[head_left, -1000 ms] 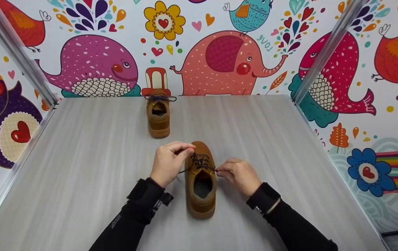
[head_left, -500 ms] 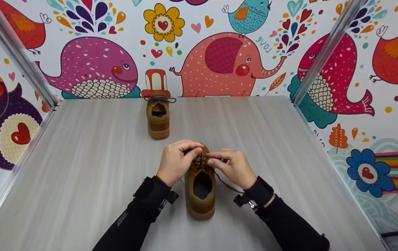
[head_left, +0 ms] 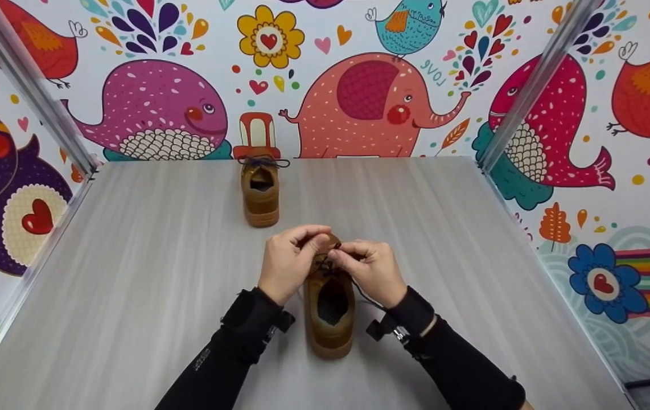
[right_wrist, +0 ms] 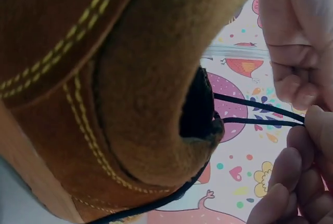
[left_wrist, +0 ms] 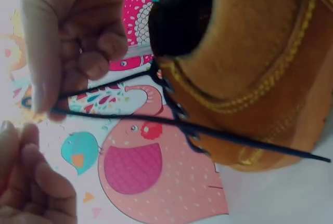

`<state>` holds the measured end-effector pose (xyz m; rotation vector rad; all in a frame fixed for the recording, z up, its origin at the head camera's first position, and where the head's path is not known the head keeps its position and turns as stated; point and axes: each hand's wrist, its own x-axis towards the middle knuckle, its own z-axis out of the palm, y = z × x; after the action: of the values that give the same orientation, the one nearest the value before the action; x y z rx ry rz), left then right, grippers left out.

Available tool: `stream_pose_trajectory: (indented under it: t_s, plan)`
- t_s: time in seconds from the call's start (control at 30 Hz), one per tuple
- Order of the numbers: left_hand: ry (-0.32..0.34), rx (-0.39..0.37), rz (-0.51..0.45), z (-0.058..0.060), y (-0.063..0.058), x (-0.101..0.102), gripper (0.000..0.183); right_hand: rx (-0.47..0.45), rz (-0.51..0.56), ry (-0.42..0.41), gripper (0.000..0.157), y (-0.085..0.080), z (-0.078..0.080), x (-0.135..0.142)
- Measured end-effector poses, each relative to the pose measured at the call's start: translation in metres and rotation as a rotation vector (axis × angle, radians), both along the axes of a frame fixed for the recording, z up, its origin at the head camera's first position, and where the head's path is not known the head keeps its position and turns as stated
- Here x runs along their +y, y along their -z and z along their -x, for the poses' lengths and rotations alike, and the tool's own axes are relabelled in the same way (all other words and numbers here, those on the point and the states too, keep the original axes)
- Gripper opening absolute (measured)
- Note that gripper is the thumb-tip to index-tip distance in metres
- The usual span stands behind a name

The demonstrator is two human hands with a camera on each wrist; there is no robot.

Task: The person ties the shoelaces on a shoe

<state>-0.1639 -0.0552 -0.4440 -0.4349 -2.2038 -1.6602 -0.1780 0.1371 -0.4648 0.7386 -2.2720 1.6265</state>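
A brown lace-up shoe (head_left: 332,340) stands on the table with its toe pointing away. My right hand (head_left: 373,272) pinches a doubled dark shoelace (left_wrist: 234,138) above the tongue. In the left wrist view the lace makes a small loop at those fingertips, and its loose end crosses the shoe's side. My left hand (head_left: 288,262) hovers at the shoe's toe, close to the right fingertips. Its thumb and index finger show no lace between them in the left wrist view. Both hands hide most of the toe and lacing in the head view.
A second brown shoe (head_left: 262,208), its laces tied in a bow, stands further back near the patterned wall (head_left: 359,102). Metal posts (head_left: 521,97) rise at the back corners of the light grey table (head_left: 177,228).
My right hand has gone from the shoe's right side to above its laces and now pinches a loop. My left hand has shifted slightly right and appears to have let go of the lace.
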Motion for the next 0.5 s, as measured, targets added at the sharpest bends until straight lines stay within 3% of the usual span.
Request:
stream_pose_trajectory:
  t_s: [0.13, 0.3, 0.5]
  plan:
    - [-0.042, -0.061, 0.041, 0.000, 0.015, -0.006, 0.019, -0.087, 0.014, 0.007, 0.009, -0.001, 0.000, 0.003]
    - [-0.006, -0.124, 0.084, -0.004, 0.033, -0.004, 0.016, -0.153, 0.026, 0.006, 0.012, -0.001, 0.002, 0.007]
    - [0.026, -0.100, 0.110, -0.004, 0.042, 0.005, 0.016, -0.165, 0.035, 0.012, 0.014, 0.000, 0.003, 0.009]
